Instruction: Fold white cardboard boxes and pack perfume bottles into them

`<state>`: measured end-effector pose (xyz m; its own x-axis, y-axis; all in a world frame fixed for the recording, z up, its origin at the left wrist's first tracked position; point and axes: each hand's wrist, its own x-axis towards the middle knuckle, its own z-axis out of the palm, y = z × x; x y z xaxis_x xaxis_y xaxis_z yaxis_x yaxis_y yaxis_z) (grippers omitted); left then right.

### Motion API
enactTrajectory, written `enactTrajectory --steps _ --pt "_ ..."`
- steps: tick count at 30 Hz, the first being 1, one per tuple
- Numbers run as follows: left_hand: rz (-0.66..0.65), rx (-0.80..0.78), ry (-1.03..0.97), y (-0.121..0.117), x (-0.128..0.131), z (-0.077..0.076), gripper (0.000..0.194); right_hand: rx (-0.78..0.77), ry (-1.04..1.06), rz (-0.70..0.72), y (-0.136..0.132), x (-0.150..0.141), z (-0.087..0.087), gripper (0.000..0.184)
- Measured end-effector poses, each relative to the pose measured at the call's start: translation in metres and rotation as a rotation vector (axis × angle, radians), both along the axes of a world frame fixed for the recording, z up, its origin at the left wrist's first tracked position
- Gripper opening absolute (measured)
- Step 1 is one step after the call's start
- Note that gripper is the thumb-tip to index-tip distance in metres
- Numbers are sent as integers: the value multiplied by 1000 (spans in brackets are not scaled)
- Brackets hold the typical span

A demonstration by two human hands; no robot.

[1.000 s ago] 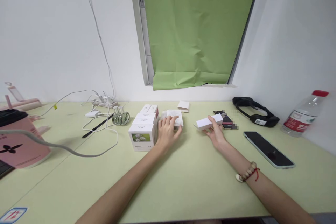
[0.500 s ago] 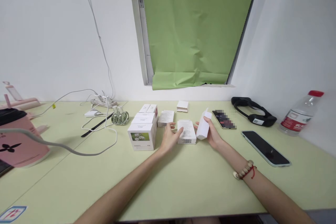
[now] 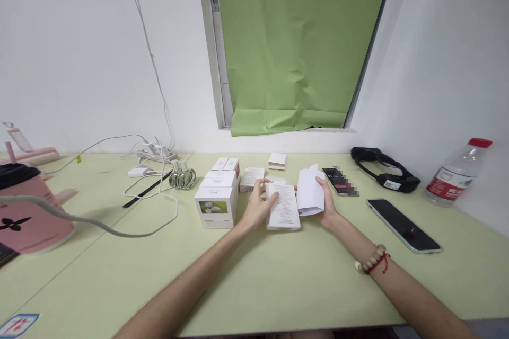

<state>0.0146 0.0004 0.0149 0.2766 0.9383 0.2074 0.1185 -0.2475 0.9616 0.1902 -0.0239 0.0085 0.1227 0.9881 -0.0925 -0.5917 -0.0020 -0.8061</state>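
Observation:
My left hand [image 3: 257, 209] grips a flat white carton with printed text [image 3: 283, 207], tilted up off the green desk [image 3: 254, 280]. My right hand [image 3: 326, 206] grips a plain white carton piece [image 3: 310, 192] right beside it; the two pieces nearly touch. A row of small white boxes [image 3: 218, 190] stands just left of my left hand, the nearest one showing a flower picture. Another flat printed carton [image 3: 251, 177] lies behind my left hand.
Two phones [image 3: 402, 225] [image 3: 339, 181], a black strap device [image 3: 384, 169] and a water bottle [image 3: 457, 172] lie to the right. Small glass bottles [image 3: 182, 176], cables and a power strip [image 3: 153, 158] are at left, a pink appliance [image 3: 27, 212] far left. A small white box [image 3: 277, 160] sits near the wall.
My left hand took the printed carton from the pile and raised it toward the middle. My right hand brought its white piece left, turned it upright and opened it wider.

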Motion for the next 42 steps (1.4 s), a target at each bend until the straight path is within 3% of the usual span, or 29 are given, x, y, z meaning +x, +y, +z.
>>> enactTrajectory --steps 5,8,11,14,17,20,25,30,33,38,42 --pt "220 546 261 -7 -4 5 43 81 -68 -129 -4 -2 5 51" --pt "179 742 554 -7 -5 0 44 141 10 -153 -9 1 15 51" --pt "64 742 757 -7 -3 -4 46 146 15 -83 -16 0 22 55" --pt "24 728 776 -8 -1 -7 48 149 -34 -103 -21 -4 21 55" --pt "41 759 750 -8 -1 -12 44 154 -23 -172 -21 -7 18 52" --pt "85 835 722 -5 0 -19 37 196 29 -149 -18 -6 18 54" --pt "132 1082 698 -1 3 -29 28 247 84 -171 -15 1 24 52" --pt "191 1239 731 -5 8 -29 24 303 114 -133 -16 4 26 51" --pt "172 1264 721 -7 9 -25 21 329 -14 -148 -14 2 20 51" --pt "128 1302 719 -8 10 -25 17 472 -332 -403 -11 1 11 54" --pt "78 1296 726 -10 10 -27 18 583 -524 -472 -13 0 10 60"
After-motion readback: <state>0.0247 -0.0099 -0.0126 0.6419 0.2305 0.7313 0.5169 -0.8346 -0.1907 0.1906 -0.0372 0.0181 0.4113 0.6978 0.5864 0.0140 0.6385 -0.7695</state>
